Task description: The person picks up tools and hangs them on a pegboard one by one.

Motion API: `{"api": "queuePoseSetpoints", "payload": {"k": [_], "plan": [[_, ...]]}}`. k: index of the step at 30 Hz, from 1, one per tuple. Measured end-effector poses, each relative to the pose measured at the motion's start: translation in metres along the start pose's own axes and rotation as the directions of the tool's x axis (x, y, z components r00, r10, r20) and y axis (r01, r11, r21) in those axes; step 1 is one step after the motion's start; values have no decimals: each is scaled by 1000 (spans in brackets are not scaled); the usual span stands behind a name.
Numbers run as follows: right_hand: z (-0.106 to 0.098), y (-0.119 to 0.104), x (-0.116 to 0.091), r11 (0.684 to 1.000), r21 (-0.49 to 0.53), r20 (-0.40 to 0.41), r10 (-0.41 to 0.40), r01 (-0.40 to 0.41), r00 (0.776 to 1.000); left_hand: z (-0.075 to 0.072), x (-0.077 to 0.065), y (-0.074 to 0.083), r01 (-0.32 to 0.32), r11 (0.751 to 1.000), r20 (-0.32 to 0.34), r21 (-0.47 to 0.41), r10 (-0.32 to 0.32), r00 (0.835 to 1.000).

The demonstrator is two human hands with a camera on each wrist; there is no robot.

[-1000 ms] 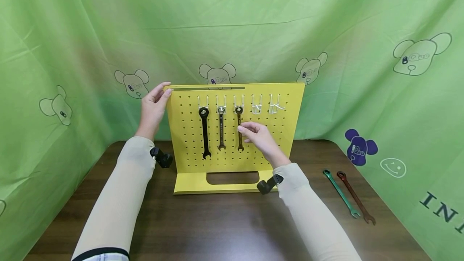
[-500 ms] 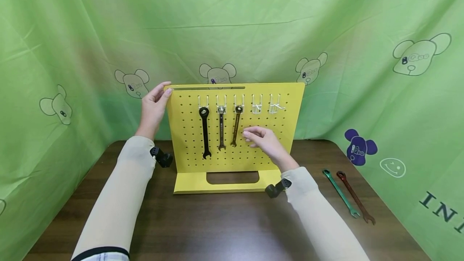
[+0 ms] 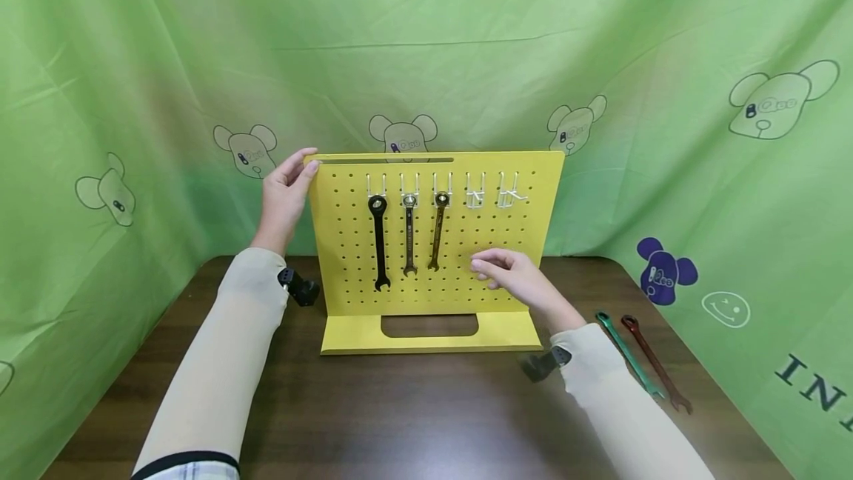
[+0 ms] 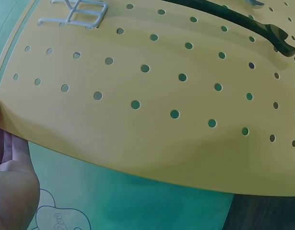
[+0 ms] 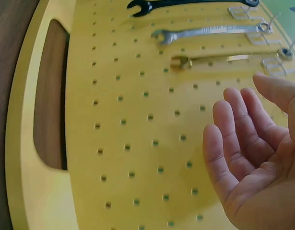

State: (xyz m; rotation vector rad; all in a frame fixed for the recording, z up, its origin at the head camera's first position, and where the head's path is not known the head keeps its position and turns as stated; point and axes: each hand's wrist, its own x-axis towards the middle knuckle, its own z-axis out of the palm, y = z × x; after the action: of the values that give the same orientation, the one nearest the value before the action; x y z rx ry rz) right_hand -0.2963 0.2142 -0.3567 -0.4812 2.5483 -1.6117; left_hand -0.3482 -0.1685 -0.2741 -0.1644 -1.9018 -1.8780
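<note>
At the upper left corner of a yellow pegboard (image 3: pixel 466 243), my left hand (image 3: pixel 283 195) pinches the edge between thumb and fingers. My right hand (image 3: pixel 516 280) is in front of the board's lower right part, holding nothing, its fingers loosely bent in the right wrist view. Three wrenches hang by their ring ends from white hooks: a black wrench (image 3: pixel 380 243), a silver wrench (image 3: pixel 409 235) and a bronze-gold wrench (image 3: pixel 437 232), which tilts slightly. Two white hooks (image 3: pixel 475 195) to their right carry nothing.
On the brown table (image 3: pixel 413 406) at the right lie a green wrench (image 3: pixel 626 350) and a dark red wrench (image 3: pixel 653 361), side by side, partly behind the right forearm. A green curtain (image 3: pixel 426 43) with bear-head prints surrounds the table.
My right hand has let go of the bronze-gold wrench and moved right and down. That wrench has swung on its hook. My left hand stays at the corner.
</note>
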Motion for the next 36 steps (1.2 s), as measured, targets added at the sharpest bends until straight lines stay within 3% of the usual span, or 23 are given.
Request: {"api": "queuePoseSetpoints", "payload": {"k": [20,31,36], "plan": [[-68,62,-62,993,-80,-82,84,-90,993,-1,-1,2,8,1000,-6,11,-8,1000],[-108,105,-96,965,-145,-133,199,-218,971,-1,-1,1,-7,1000,-5,5,7,1000],[-122,122,-108,956,-129,-157,241,-262,958,-2,0,0,-13,1000,-10,26,13,1000]]}}
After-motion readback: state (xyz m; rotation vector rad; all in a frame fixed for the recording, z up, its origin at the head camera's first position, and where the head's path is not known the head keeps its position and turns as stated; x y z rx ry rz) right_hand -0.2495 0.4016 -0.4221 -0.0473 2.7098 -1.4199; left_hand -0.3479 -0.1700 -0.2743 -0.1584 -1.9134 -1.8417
